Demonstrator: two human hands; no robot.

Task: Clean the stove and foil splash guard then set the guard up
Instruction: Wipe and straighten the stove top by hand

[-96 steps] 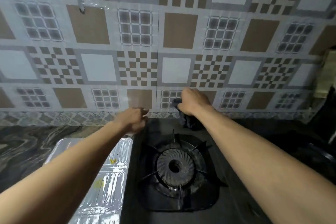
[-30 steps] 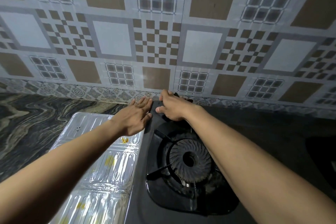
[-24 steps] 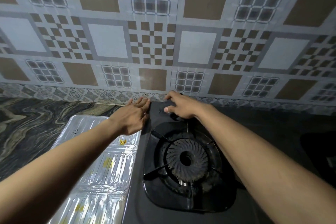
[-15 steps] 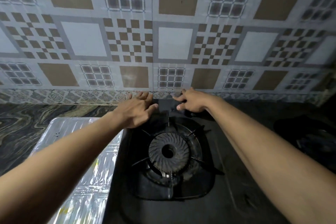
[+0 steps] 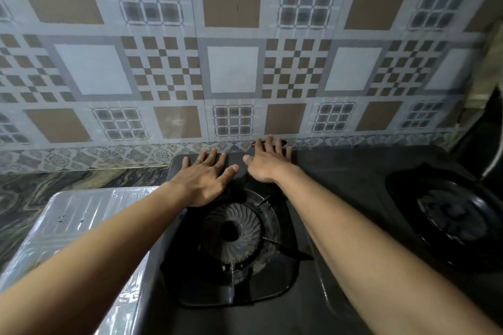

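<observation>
The black gas stove (image 5: 307, 304) fills the middle, with its left burner (image 5: 231, 234) under a pan support. Both my hands lie flat on the stove's back edge by the tiled wall. My left hand (image 5: 204, 179) rests at the back left corner with its fingers spread. My right hand (image 5: 268, 163) is just right of it, fingertips reaching the wall, where a small red thing (image 5: 283, 142) peeks out. A dark lump shows under the right palm; I cannot tell if it is a cloth. The foil splash guard (image 5: 81, 215) lies flat left of the stove, partly under my left forearm.
A second burner (image 5: 451, 215) sits at the right of the stove. The patterned tiled wall (image 5: 234, 71) rises right behind it. A marbled dark counter (image 5: 54, 179) runs left behind the foil. Dark objects (image 5: 490, 139) stand at the far right edge.
My left hand has slid from the foil's edge onto the stove's back left corner. My right hand has moved right along the back edge and flattened out. The dark cloth it held is now hidden.
</observation>
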